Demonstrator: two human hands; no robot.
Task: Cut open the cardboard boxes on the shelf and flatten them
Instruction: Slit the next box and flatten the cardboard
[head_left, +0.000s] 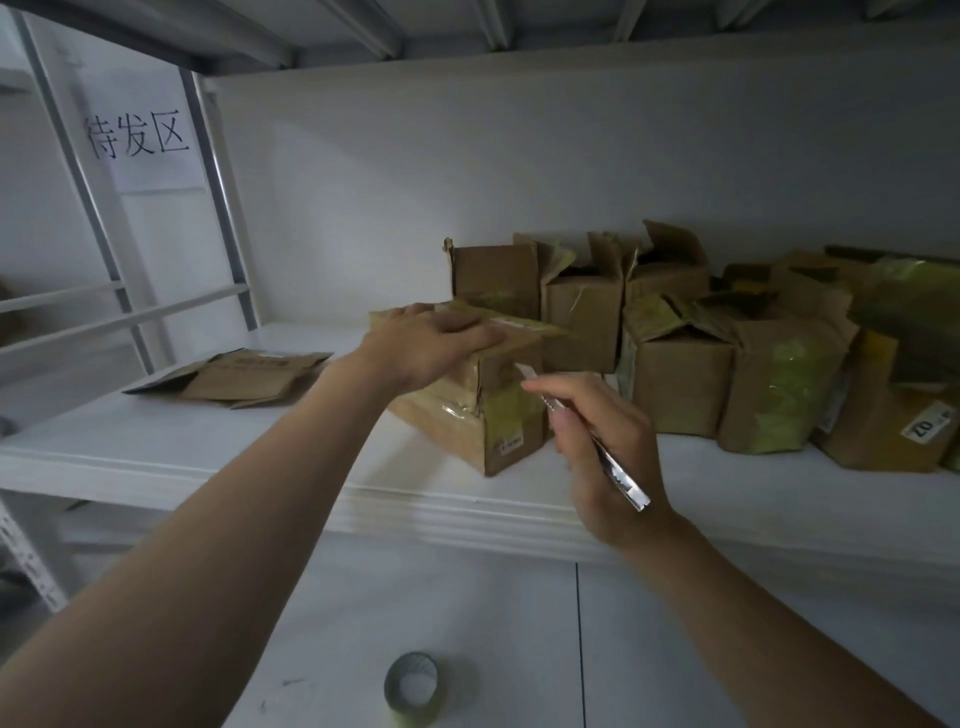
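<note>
Cardboard box (457, 421), taped shut, sits near the shelf (208, 441) front edge. Right hand (597, 452) grips a utility knife (623, 480) pen-style, blade at its side seam. Left hand (426, 348) presses open fingers on top, steadying it. Opened boxes (675, 374) wait behind.

One flat box (244, 376), left. At least seven standing boxes (675, 384), middle and right. One knife (621, 480). One tape roll (413, 686). One paper sign (145, 140).
</note>
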